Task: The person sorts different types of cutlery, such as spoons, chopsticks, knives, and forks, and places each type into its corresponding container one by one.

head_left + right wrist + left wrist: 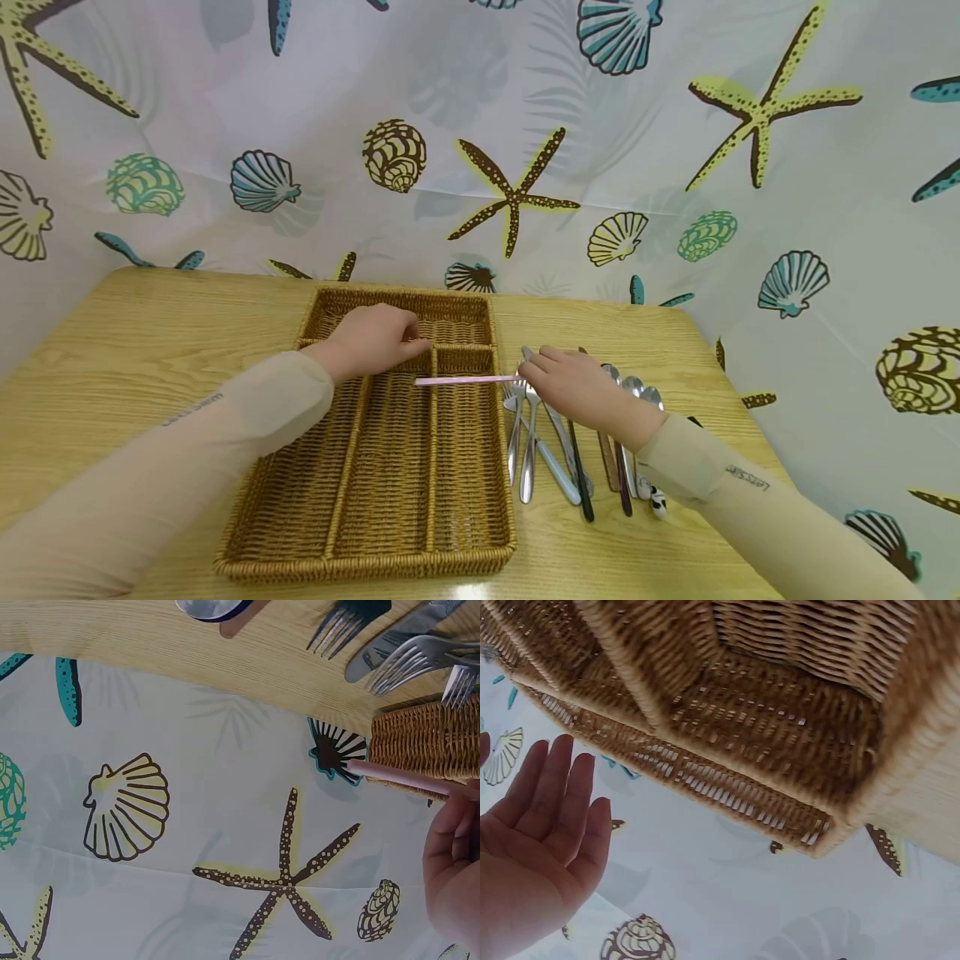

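Pink stick (465,380), pinched by the right hand (566,383), juts leftward from it above the basket (360,568). The left hand (371,337) holds nothing, fingers loosely extended. Work looks early: forks (528,450) and spoons (633,386) lie about the right hand, outside the basket.

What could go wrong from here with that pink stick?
The pink stick juts from the right hand across a divider in the head view, so it might catch there if lowered crosswise.

The left hand appears above the basket near the stick's end, so the two could bump.

Forks lie crowded beside the basket, some overlapping, so the right hand might nudge them if it drops low.
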Available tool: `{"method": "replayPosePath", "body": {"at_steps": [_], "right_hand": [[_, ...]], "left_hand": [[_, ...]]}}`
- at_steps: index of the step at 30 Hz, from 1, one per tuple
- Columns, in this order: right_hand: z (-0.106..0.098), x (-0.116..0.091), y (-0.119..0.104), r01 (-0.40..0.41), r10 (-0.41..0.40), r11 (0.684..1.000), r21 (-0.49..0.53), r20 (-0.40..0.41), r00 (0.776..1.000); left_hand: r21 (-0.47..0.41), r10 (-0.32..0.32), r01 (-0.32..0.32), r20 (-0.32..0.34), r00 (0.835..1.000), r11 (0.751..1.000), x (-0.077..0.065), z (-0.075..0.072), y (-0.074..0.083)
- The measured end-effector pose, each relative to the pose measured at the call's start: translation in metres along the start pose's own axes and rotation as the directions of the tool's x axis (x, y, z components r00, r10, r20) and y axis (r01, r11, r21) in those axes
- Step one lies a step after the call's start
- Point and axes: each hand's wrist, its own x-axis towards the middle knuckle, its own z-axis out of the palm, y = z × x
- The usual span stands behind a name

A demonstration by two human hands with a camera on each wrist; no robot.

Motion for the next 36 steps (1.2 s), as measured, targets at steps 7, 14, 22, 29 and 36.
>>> {"method": "replayPosePath", "body": {"at_steps": [7, 14, 22, 29, 36], "right_hand": [[-0.001, 0.020, -0.006, -0.027, 0.026, 0.999, 0.019, 0.040, 0.999], [-0.001, 0.041, -0.009, -0.067, 0.066, 0.998, 0.018, 0.042, 0.997], [0.000, 0.051, -0.010, -0.046, 0.046, 0.999, -0.002, -0.045, 0.998], [-0.005, 0.040, 0.002, -0.119, 0.125, 0.992, 0.047, -0.192, 0.973], [-0.002, 0.005, 0.020, -0.230, 0.242, 0.970, 0.081, -0.210, 0.947]], "left_hand": [[-0.009, 0.079, -0.079, 0.029, 0.996, 0.997, 0.001, 0.000, 0.013], [0.022, 0.158, -0.158, 0.003, 0.988, 0.987, 0.006, 0.009, 0.020], [0.131, 0.220, -0.210, -0.074, 0.973, 0.969, 0.009, 0.013, 0.020], [0.185, 0.246, -0.221, -0.127, 0.961, 0.958, 0.013, 0.008, 0.008], [0.141, 0.106, -0.088, -0.129, 0.986, 0.986, 0.016, 0.005, -0.026]]}}
